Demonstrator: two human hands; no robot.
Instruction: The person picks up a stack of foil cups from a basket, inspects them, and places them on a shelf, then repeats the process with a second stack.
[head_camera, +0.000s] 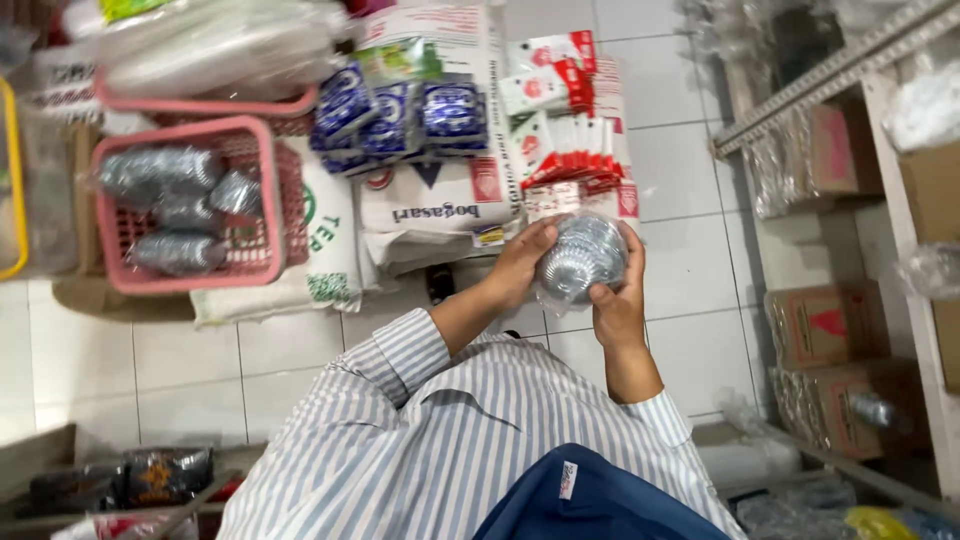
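At nine o'clock from my hands I see a pink basket (262, 190) holding silver foil packs (165, 172), resting on white sacks (330, 240) on the tiled floor (690, 230). At eleven o'clock blue packets (400, 115) lie on the sacks, with red-and-white packets (570, 130) at twelve. My left hand (520, 265) closes on the left edge of a clear bag of stacked silver foil cups (583, 258), thumb up near the bag's top. The bag sits between both hands. My right hand (620, 300) clamps it from below and the right, fingers (637, 262) curled over its right rim. At three o'clock, brown boxes (825, 325) sit on a shelf (920, 300).
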